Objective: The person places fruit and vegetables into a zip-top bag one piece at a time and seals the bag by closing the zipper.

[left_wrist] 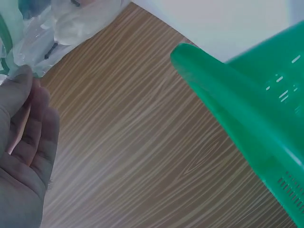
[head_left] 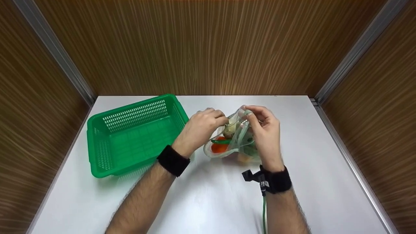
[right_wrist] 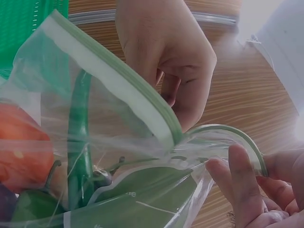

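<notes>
A clear zip bag with a green-edged mouth holds vegetables. Through its film in the right wrist view show a red tomato, a long green chili pepper and a green vegetable with a stem. A pale round vegetable shows near the mouth in the head view. My left hand pinches the left part of the bag's rim between thumb and fingers. On the opposite side, my right hand pinches the rim with thumb and fingertips. The mouth gapes between both hands.
A green plastic basket with perforated sides stands left of the bag on the white table, close by the left forearm. Wood-grain panels enclose the back and sides. A green cable runs from the right wrist strap.
</notes>
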`<action>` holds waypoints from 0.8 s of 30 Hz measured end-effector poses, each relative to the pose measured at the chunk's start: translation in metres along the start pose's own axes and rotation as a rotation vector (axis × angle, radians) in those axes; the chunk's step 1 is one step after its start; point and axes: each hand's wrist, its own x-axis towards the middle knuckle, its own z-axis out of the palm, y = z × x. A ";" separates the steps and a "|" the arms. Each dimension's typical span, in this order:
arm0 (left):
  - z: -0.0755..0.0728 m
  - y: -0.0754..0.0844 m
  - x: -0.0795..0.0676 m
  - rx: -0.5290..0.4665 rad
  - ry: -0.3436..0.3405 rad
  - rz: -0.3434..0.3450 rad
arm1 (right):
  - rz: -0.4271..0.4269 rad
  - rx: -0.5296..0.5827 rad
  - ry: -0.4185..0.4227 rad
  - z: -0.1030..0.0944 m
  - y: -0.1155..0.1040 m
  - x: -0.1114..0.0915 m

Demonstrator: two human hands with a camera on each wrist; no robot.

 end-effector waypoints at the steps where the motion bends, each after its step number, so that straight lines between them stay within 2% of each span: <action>1: -0.001 -0.001 0.000 -0.010 0.011 -0.008 | -0.005 0.001 0.005 -0.001 0.000 0.001; 6: -0.013 -0.007 0.000 -0.104 0.076 -0.071 | -0.018 0.011 0.038 -0.006 -0.001 0.004; 14: -0.022 -0.006 0.005 -0.373 0.131 -0.144 | -0.012 0.070 0.042 -0.015 -0.002 0.006; 20: -0.024 -0.007 0.013 -0.478 0.241 -0.169 | 0.021 0.081 -0.014 -0.025 -0.005 0.006; 24: -0.025 -0.011 0.019 -0.519 0.308 -0.240 | 0.038 0.062 -0.051 -0.037 -0.012 0.005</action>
